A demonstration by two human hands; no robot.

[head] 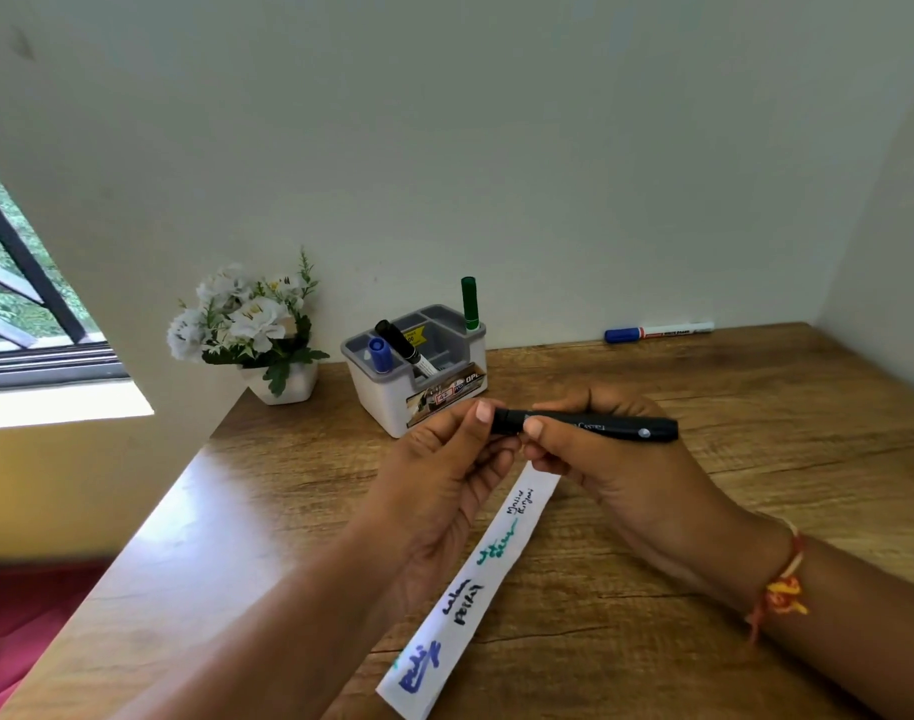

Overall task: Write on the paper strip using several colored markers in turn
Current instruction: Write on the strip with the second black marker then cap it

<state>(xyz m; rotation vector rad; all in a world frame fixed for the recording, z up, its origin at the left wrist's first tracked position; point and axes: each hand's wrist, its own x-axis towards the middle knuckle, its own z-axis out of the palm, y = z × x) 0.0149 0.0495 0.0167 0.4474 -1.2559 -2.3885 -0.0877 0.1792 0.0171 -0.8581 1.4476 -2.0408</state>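
At the left edge of the frame I see a window (24,304), and right of it a white pot of white flowers (247,324) on the back corner of the desk (756,475). Next comes a grey-and-white organiser (377,402) holding a blue marker (378,354), a black-capped marker (400,343) and an upright green marker (469,302). Near the middle, the left hand (434,480) has its grip pinched, thumb and fingertips, on the left end of a black marker (600,426) held level above the desk. The paper strip (473,584) lies flat on the desk, running from bottom centre up under both hands, with blue, black and green writing on it. The right hand (616,470) has its grip curled round the marker's barrel; a red-and-yellow thread (782,589) circles that wrist. Upper right, a blue-capped marker (657,332) lies against the wall.
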